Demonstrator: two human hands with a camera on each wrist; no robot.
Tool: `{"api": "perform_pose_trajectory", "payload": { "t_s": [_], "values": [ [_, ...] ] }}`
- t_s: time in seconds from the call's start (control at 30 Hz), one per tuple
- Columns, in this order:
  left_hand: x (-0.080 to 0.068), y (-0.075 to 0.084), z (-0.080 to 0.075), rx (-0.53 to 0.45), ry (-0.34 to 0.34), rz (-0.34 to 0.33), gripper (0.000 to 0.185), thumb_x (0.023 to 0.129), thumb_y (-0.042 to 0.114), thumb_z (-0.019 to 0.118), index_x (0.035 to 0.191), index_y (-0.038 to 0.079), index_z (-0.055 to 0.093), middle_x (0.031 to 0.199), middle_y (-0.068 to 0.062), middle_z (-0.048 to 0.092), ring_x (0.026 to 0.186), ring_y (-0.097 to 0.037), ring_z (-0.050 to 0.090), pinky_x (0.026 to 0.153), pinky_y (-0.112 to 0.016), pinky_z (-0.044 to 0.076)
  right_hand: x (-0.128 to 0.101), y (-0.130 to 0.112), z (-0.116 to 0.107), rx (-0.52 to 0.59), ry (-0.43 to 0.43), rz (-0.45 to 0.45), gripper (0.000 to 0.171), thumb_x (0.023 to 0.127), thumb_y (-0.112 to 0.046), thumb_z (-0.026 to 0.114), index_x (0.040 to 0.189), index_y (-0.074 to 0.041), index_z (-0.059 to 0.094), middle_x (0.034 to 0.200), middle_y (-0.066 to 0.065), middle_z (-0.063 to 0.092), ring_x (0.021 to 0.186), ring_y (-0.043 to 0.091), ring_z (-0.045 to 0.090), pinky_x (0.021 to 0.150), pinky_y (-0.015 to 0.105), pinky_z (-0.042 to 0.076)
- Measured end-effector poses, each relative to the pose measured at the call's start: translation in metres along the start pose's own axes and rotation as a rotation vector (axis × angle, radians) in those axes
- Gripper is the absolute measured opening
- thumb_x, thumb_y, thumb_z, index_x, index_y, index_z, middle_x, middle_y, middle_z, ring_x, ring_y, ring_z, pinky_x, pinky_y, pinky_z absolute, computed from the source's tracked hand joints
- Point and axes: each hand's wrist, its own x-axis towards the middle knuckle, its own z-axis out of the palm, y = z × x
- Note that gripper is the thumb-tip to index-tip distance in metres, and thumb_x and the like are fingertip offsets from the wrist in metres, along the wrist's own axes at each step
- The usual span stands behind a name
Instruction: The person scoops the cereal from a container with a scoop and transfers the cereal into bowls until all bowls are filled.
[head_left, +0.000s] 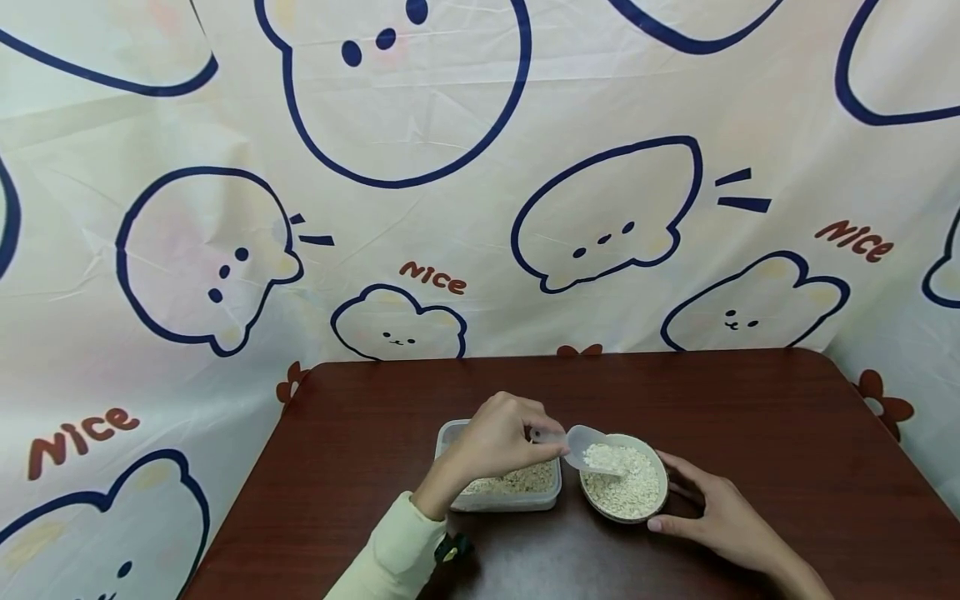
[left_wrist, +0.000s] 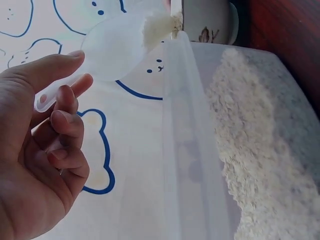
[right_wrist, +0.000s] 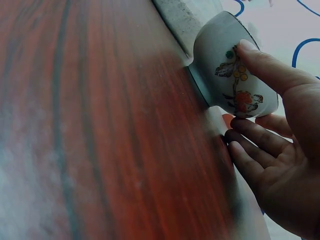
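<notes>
My left hand (head_left: 498, 435) pinches the short handle of a translucent white plastic scoop (head_left: 582, 448) between thumb and fingers. The scoop's mouth is tipped over a small bowl (head_left: 617, 518), and pale oat flakes (head_left: 628, 496) lie at its lip and fill the bowl almost to the rim. In the left wrist view the scoop (left_wrist: 112, 47) appears beside the bowl's edge. My right hand (head_left: 716, 512) holds the bowl from the right, thumb on the near side and fingers on the far side. Painted flowers decorate the bowl's wall (right_wrist: 210, 50) in the right wrist view.
A clear rectangular plastic container (head_left: 517, 502) with more oat flakes (left_wrist: 255, 145) stands left of the bowl, partly hidden under my left forearm. Both stand on a dark red-brown wooden table (head_left: 375, 450). Behind the table hangs a white cloth (head_left: 480, 233) printed with cartoon bears.
</notes>
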Motion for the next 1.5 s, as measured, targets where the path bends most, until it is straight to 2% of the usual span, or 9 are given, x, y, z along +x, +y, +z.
{"api": "perform_pose_trajectory", "payload": {
  "t_s": [0.37, 0.57, 0.87, 1.27, 1.5],
  "values": [
    [0.010, 0.006, 0.004, -0.013, -0.021, 0.004, 0.010, 0.093, 0.021, 0.086, 0.102, 0.015, 0.087, 0.075, 0.007, 0.070, 0.058, 0.005, 0.040, 0.055, -0.013, 0.031, -0.001, 0.002, 0.002, 0.023, 0.005, -0.035, 0.088, 0.085, -0.038, 0.092, 0.159, -0.018, 0.050, 0.156, 0.017, 0.059, 0.129, -0.008, 0.057, 0.098, 0.016, 0.052],
    [0.010, 0.006, 0.002, 0.016, -0.028, 0.008, 0.011, 0.093, 0.021, 0.086, 0.102, 0.015, 0.087, 0.076, 0.006, 0.071, 0.058, 0.005, 0.041, 0.056, -0.012, 0.031, -0.001, 0.001, 0.001, 0.022, 0.001, -0.016, 0.089, 0.085, -0.041, 0.092, 0.160, -0.018, 0.049, 0.157, 0.017, 0.058, 0.129, -0.009, 0.056, 0.098, 0.017, 0.053],
    [0.005, 0.007, -0.005, 0.066, -0.076, -0.015, 0.013, 0.094, 0.025, 0.085, 0.102, 0.016, 0.088, 0.078, 0.007, 0.073, 0.060, 0.004, 0.043, 0.055, -0.013, 0.030, -0.001, 0.000, 0.000, 0.021, -0.009, 0.001, 0.090, 0.085, -0.042, 0.091, 0.160, -0.018, 0.048, 0.158, 0.018, 0.057, 0.129, -0.009, 0.056, 0.097, 0.018, 0.053],
    [-0.001, 0.007, -0.019, 0.081, -0.049, 0.018, 0.011, 0.093, 0.023, 0.085, 0.101, 0.015, 0.087, 0.079, 0.007, 0.074, 0.061, 0.005, 0.042, 0.055, -0.013, 0.032, 0.000, -0.002, -0.001, 0.002, 0.000, -0.004, 0.089, 0.085, -0.040, 0.092, 0.160, -0.016, 0.049, 0.157, 0.018, 0.058, 0.128, -0.009, 0.056, 0.097, 0.018, 0.054],
    [0.005, 0.010, -0.017, 0.066, -0.015, 0.044, 0.007, 0.093, 0.021, 0.086, 0.098, 0.017, 0.087, 0.075, 0.009, 0.070, 0.060, 0.005, 0.042, 0.056, -0.011, 0.031, -0.001, -0.002, 0.001, 0.003, 0.009, -0.018, 0.089, 0.085, -0.039, 0.092, 0.159, -0.016, 0.050, 0.156, 0.017, 0.059, 0.128, -0.009, 0.057, 0.097, 0.017, 0.053]
  ]
}}
